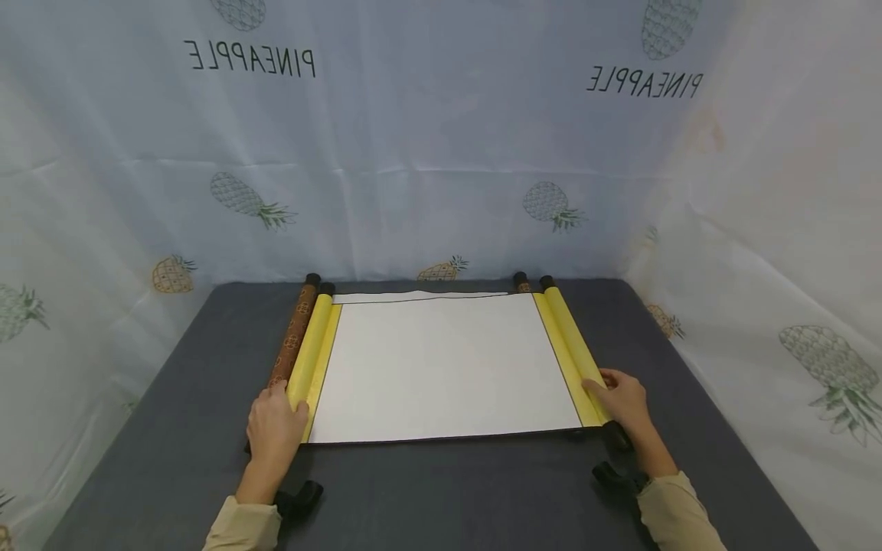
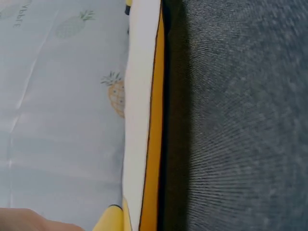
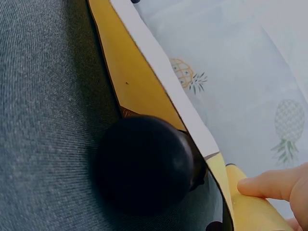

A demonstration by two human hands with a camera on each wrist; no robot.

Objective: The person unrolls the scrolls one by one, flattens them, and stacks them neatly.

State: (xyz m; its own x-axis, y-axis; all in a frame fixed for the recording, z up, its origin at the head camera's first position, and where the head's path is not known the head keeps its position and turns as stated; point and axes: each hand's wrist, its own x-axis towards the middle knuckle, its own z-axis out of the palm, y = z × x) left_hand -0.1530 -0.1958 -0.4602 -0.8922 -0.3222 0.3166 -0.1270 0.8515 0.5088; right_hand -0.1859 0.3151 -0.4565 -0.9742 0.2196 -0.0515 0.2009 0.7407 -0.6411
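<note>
A hanging scroll (image 1: 451,367) lies partly unrolled across the dark table, its white sheet bordered by yellow strips. My left hand (image 1: 273,425) grips its left side near the front end, thumb on the yellow roll (image 1: 311,344) and fingers over the brown patterned roll (image 1: 295,333) beside it. On the right, my right hand (image 1: 623,402) holds the other yellow roll (image 1: 572,337) near its front end, with the thumb on top. A large black end knob (image 3: 144,166) shows below the sheet in the right wrist view. In the left wrist view, the sheet's front edge (image 2: 150,115) stands above the cloth.
Dark grey cloth (image 1: 441,497) covers the table around the scroll. Another brown roll end with a black cap (image 1: 521,279) shows at the back right. A pale pineapple-printed curtain (image 1: 427,214) hangs behind and along both sides. Black wrist mounts (image 1: 299,499) sit at both wrists.
</note>
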